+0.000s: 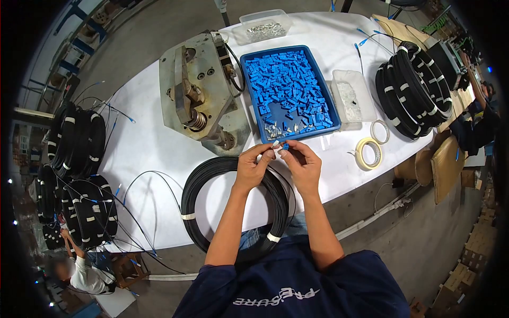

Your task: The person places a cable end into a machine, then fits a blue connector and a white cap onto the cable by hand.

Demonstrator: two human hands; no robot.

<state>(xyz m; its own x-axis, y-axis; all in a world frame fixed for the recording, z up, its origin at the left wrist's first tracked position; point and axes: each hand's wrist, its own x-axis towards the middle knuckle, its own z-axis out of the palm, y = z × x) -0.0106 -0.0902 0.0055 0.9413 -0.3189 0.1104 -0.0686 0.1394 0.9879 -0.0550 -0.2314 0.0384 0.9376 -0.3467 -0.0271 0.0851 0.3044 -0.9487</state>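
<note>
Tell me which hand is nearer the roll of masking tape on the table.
Right. The right hand is just left of the masking tape roll, with bare table between them. The left hand is farther off, beyond the right hand, both pinching a small blue connector.

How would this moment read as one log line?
left hand: pinching small white part | right hand: pinching blue connector | black cable coil beneath

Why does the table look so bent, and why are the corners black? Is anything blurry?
Head view: a fisheye lens bows the white table and leaves dark corners; lighting is even with soft shadows; the left hand, right hand and blue tray are sharp; a person at the lower-left edge looks blurred.
</note>
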